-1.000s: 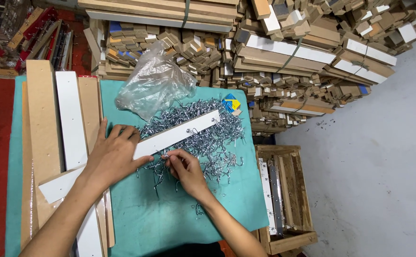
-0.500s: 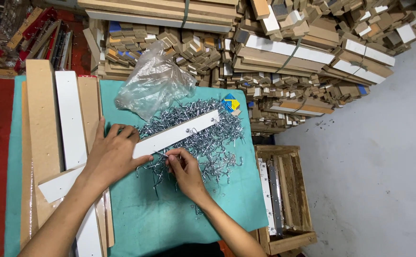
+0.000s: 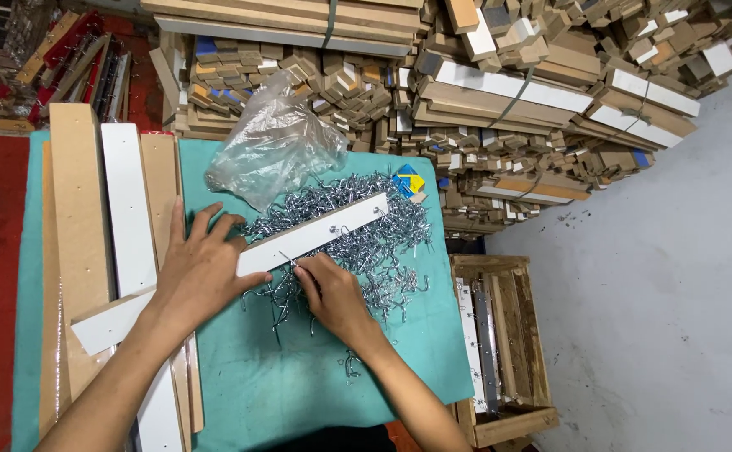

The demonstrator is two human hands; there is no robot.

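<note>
Both hands sit on the white strip (image 3: 311,237), which runs diagonally up-right: left hand (image 3: 201,272) flat pinning it, right hand (image 3: 332,293) pinching a metal hook (image 3: 286,259) at its near edge.

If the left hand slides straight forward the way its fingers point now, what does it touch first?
The left hand lies flat on the white strip, fingers pointing up and right. Going on, it would probably first meet the pile of metal hooks, then the clear plastic bag. Depth is hard to judge.
</note>
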